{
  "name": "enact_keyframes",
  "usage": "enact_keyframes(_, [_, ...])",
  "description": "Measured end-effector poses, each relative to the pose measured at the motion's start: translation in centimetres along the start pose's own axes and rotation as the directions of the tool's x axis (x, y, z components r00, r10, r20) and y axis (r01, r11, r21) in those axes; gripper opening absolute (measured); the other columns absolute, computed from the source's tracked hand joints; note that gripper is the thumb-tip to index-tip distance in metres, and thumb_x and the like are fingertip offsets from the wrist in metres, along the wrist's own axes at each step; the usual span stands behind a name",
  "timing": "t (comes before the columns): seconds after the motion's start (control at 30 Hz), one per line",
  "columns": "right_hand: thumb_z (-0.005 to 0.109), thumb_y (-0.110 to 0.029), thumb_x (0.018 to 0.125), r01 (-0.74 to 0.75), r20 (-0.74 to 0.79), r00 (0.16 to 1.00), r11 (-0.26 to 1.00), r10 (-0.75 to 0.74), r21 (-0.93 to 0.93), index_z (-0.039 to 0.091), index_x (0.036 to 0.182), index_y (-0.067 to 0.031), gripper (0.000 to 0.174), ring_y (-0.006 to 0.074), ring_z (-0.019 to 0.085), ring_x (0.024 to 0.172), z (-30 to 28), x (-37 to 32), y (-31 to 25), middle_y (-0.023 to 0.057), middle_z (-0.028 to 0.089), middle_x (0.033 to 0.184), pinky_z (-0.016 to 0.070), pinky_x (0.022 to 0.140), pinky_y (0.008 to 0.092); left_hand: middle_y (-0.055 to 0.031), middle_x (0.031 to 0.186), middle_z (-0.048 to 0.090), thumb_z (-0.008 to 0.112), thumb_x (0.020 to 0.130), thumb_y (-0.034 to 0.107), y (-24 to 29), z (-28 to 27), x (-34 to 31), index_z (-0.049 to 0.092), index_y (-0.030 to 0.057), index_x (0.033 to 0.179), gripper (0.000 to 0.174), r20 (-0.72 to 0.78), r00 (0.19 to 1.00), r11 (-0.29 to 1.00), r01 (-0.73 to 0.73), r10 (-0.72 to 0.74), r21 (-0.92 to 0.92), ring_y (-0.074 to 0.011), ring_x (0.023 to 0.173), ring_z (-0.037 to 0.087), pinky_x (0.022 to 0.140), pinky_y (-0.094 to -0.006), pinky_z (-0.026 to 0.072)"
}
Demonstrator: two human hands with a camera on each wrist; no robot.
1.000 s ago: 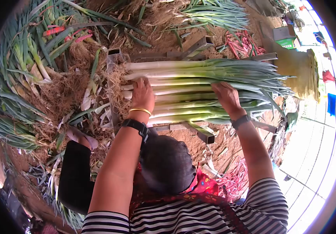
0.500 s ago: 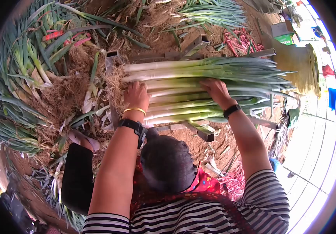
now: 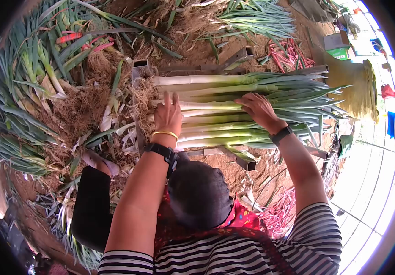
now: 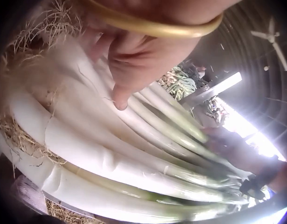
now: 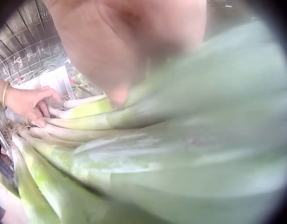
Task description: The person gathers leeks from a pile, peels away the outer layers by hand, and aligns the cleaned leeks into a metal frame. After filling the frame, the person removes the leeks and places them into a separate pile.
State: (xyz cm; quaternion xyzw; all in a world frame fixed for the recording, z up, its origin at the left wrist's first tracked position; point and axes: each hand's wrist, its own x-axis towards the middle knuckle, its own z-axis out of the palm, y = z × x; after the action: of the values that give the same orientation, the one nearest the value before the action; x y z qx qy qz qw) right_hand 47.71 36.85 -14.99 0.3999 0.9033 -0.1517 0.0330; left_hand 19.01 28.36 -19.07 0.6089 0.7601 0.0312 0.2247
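Note:
Long green onions (image 3: 220, 120) lie side by side across a metal frame (image 3: 139, 94), roots at the left and leaves at the right. The left hand (image 3: 168, 118) rests on the white stalks near the roots, two fingers extended over them. In the left wrist view, that hand's thumb (image 4: 121, 95) touches a stalk. The right hand (image 3: 260, 110) lies on the stalks where white turns green, its fingers pointing left. From the right wrist view, its fingertip touches a stalk (image 5: 87, 109); the other fingers are hidden or blurred there.
Piles of onions with roots (image 3: 80, 107) cover the ground at the left, and another bunch (image 3: 259, 18) lies at the top. Red ties (image 3: 289, 55), a green box (image 3: 338, 46) and a yellow sack (image 3: 360, 89) are at the right. A person's dark-haired head (image 3: 200, 195) is below the frame.
The left hand has lifted slightly and its fingers have straightened over the stalks. The right hand moved left and then slightly back right. The onions between the hands have shifted a little.

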Motion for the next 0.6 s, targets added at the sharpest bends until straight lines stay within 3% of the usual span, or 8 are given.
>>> enact_keyframes(0.07, [0.06, -0.013, 0.079, 0.024, 0.026, 0.999, 1.0, -0.024, 0.008, 0.061, 0.11, -0.0176, 0.031, 0.0247, 0.053, 0.095, 0.3, 0.5, 0.5, 0.0047, 0.056, 0.1, 0.0417, 0.083, 0.0382, -0.013, 0.127, 0.039, 0.056, 0.084, 0.026, -0.2, 1.0, 0.6, 0.038, 0.0086, 0.132, 0.055, 0.155, 0.987, 0.972, -0.069, 0.035, 0.223, -0.0271, 0.1, 0.053, 0.083, -0.043, 0.0469])
enact_keyframes(0.13, [0.059, -0.015, 0.08, 0.042, -0.138, 0.99, 0.906, 0.018, 0.421, 0.062, 0.108, -0.0151, 0.027, 0.0261, 0.054, 0.094, 1.4, 1.9, 1.1, 0.007, 0.056, 0.099, 0.0431, 0.081, 0.0375, -0.0116, 0.131, 0.036, 0.058, 0.083, 0.029, -0.1, 1.5, 0.5, 0.033, 0.0082, 0.134, 0.061, 0.134, 0.991, 0.961, -0.042, 0.005, 0.272, -0.0275, 0.107, 0.049, 0.083, -0.0433, 0.0485])
enact_keyframes(0.3, [0.06, -0.015, 0.08, -0.072, 0.062, 0.996, 0.997, 0.071, 0.016, 0.063, 0.106, -0.0133, 0.027, 0.0278, 0.055, 0.094, 1.1, 2.3, 1.5, 0.0088, 0.057, 0.098, 0.0445, 0.083, 0.0361, -0.0094, 0.134, 0.035, 0.055, 0.085, 0.036, 0.0, 1.7, 0.2, 0.027, 0.0066, 0.138, 0.067, 0.157, 0.987, 0.945, -0.031, -0.022, 0.325, -0.0276, 0.117, 0.04, 0.082, -0.0453, 0.0495])
enact_keyframes(0.37, [0.061, -0.016, 0.079, -0.029, -0.154, 0.98, 0.851, 0.128, 0.525, 0.063, 0.108, -0.0134, 0.028, 0.0265, 0.054, 0.097, 1.5, 2.3, 3.3, 0.0073, 0.057, 0.101, 0.0428, 0.086, 0.0375, -0.0109, 0.127, 0.04, 0.051, 0.086, 0.027, -0.2, 1.6, 0.0, 0.033, 0.0046, 0.135, 0.056, 0.099, 0.994, 0.956, -0.073, 0.046, 0.285, -0.0229, 0.114, 0.041, 0.092, -0.045, 0.0418])
enact_keyframes(0.43, [0.062, -0.019, 0.079, -0.065, -0.199, 0.951, 0.783, 0.236, 0.619, 0.062, 0.106, -0.0136, 0.028, 0.025, 0.052, 0.1, 1.7, 2.6, 3.1, 0.0061, 0.056, 0.1, 0.0402, 0.087, 0.0396, -0.0111, 0.127, 0.04, 0.052, 0.085, 0.028, 0.0, 1.6, 0.1, 0.032, 0.0045, 0.135, 0.059, 0.119, 0.993, 0.949, -0.059, 0.022, 0.31, -0.024, 0.113, 0.041, 0.092, -0.0456, 0.0417])
enact_keyframes(0.5, [0.062, -0.02, 0.078, -0.108, -0.171, 0.952, 0.803, 0.253, 0.586, 0.061, 0.106, -0.0147, 0.028, 0.0245, 0.051, 0.1, 3.8, 3.1, 4.9, 0.0059, 0.055, 0.1, 0.0383, 0.086, 0.0402, -0.0113, 0.127, 0.041, 0.054, 0.085, 0.03, 0.1, 1.4, 0.5, 0.032, 0.0045, 0.136, 0.061, 0.136, 0.991, 0.94, -0.048, 0.002, 0.337, -0.0251, 0.113, 0.042, 0.092, -0.0461, 0.0416])
enact_keyframes(0.53, [0.06, -0.019, 0.08, -0.139, -0.094, 0.987, 0.985, 0.13, -0.103, 0.06, 0.103, -0.014, 0.025, 0.025, 0.051, 0.099, 1.3, 3.4, 2.7, 0.0065, 0.054, 0.1, 0.038, 0.085, 0.0392, -0.0123, 0.129, 0.038, 0.055, 0.085, 0.033, 0.0, 1.1, 0.7, 0.028, 0.0035, 0.137, 0.066, 0.159, 0.987, 0.965, -0.024, -0.018, 0.261, -0.0274, 0.115, 0.041, 0.091, -0.0457, 0.0433])
enact_keyframes(0.6, [0.06, -0.019, 0.08, -0.114, -0.056, 0.992, 0.987, 0.109, -0.114, 0.059, 0.101, -0.0128, 0.022, 0.0255, 0.051, 0.099, 0.6, 3.5, 2.3, 0.0069, 0.053, 0.1, 0.0383, 0.084, 0.0394, -0.0134, 0.132, 0.036, 0.056, 0.085, 0.037, 0.2, 0.2, 0.7, 0.024, 0.0025, 0.138, 0.071, 0.186, 0.982, 0.983, -0.004, -0.031, 0.182, -0.0297, 0.117, 0.041, 0.09, -0.0454, 0.045])
